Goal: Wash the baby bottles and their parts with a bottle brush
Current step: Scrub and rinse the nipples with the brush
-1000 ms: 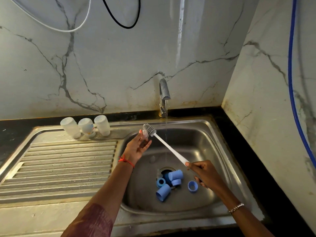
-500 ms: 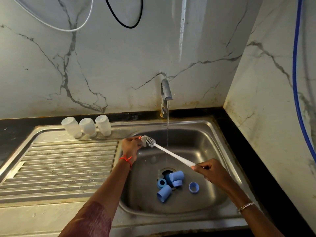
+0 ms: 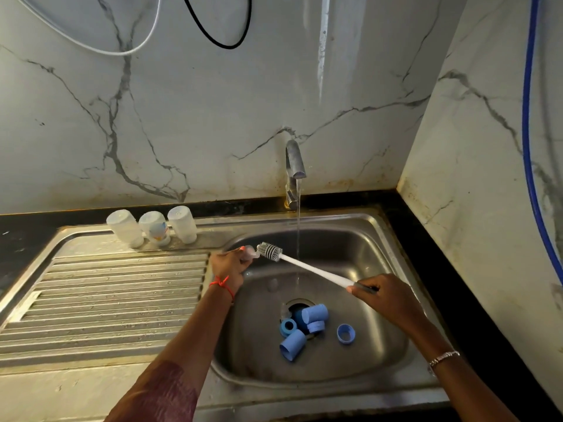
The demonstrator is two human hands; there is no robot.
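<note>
A bottle brush (image 3: 304,266) with a slim white handle and a short grey bristled head is held slanting over the steel sink (image 3: 350,239). Its head is up at the left and its handle runs down to the right. The right hand (image 3: 387,296) is curled round the low end of the handle, knuckles up, with a silver bracelet (image 3: 443,357) on the wrist. The left hand (image 3: 231,264), a red thread (image 3: 224,284) tied at its wrist, pinches a small clear bottle part (image 3: 251,252) at the sink's left edge. The brush head touches that part or lies just beside it; I cannot tell which.

A thin stream runs from the tap (image 3: 294,166) and falls behind the handle. On the sink floor, round the drain, lie blue caps (image 3: 292,345) and blue rings (image 3: 346,333). Three clear baby bottles (image 3: 154,228) stand mouth down in a row on the rear ledge, behind the ribbed drainboard (image 3: 106,300). A dark worktop (image 3: 18,236) borders the sink.
</note>
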